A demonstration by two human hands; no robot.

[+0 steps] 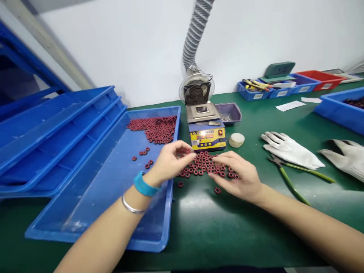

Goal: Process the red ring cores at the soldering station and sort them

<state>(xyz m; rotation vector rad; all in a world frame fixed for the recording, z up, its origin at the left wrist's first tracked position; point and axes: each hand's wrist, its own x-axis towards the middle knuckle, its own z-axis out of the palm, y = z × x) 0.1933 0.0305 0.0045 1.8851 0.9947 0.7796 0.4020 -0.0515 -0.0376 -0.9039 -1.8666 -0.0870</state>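
Observation:
Small red-and-black toothed rings (203, 163) lie in a loose pile on the green table, between my hands. My left hand (173, 159) is over the pile's left side, thumb and fingertips drawn together; red shows at the fingers, but whether a ring is held I cannot make out. At the pile's right side, my right hand (240, 176) has thumb and fingers apart, with rings in the gap behind them. One single ring (217, 190) lies below its thumb, another ring (180, 184) near the tray. The blue tray (96, 189) under my left wrist holds many more rings at its far end.
A hot plate with a lit display (207, 138) stands behind the pile, under a fan and grey duct (196, 32). To the right are a round white block (236, 140), white gloves (292, 149) and green-handled cutters (290, 182). Stacked blue trays (65, 132) stand left.

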